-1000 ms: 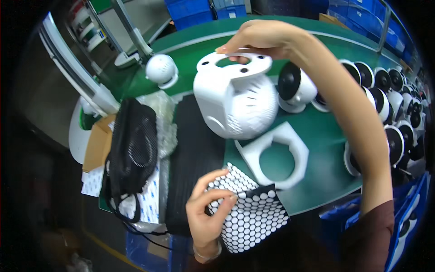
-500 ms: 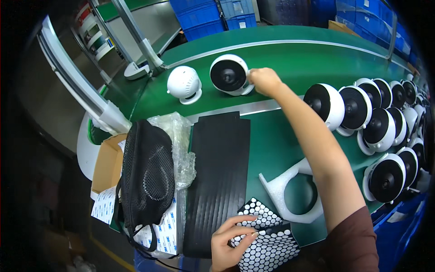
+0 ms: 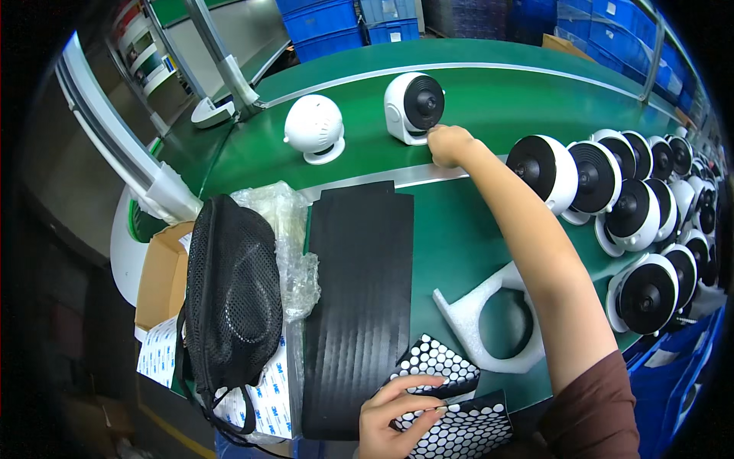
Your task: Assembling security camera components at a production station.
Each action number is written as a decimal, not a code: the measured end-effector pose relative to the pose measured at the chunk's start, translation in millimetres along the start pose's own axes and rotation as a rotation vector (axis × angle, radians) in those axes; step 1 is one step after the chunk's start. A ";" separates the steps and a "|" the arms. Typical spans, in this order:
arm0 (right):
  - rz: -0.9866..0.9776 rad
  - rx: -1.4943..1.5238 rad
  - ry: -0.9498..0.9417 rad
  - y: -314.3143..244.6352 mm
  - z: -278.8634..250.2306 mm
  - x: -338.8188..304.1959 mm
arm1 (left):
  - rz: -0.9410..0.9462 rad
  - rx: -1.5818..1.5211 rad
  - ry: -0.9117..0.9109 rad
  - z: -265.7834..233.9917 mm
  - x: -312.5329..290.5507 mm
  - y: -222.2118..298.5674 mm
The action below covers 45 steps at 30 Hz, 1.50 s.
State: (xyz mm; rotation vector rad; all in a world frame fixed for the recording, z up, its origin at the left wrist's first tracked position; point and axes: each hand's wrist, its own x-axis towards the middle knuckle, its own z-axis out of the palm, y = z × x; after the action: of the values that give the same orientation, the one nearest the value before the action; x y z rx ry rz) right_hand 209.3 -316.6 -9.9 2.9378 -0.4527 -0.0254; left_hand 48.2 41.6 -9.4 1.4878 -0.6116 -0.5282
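Observation:
At the far middle, my right hand is closed at the base edge of a white round device with a black disc front. The device stands upright, facing right; my fingertips are partly hidden. To its left stands another white round device, its vented back toward me. Low in the middle, my left hand pinches a folded black sheet covered with white round dots. A white foam cutout with a round hole lies between the dotted sheet and my right forearm.
Several more white devices with black fronts crowd the right side. Flat black sheets lie left of centre, beside clear plastic wrap, a black mesh bag and an open cardboard box. A metal strip crosses the green table.
The device by my right hand has turned from facing forward-left to facing right. My right hand has come down from its side to its base. The left hand still holds the dotted sheet.

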 end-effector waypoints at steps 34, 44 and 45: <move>0.201 0.671 0.558 -92.1 -58.4 28.4 | 0.122 0.292 -0.120 -1.4 -1.0 -0.3; -0.001 1.177 -0.274 -18.8 -127.0 -209.1 | 0.340 0.180 -0.015 -0.7 8.1 -10.0; 0.044 1.288 -0.295 -15.5 -120.5 -227.6 | 0.362 0.154 -0.042 -0.2 7.0 -8.3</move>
State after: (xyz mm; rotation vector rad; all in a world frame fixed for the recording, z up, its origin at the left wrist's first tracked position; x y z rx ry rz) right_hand 1.9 -213.9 104.3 4.2074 -0.7990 -0.2515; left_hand 53.9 36.9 -17.3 1.4684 -0.9492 -0.2347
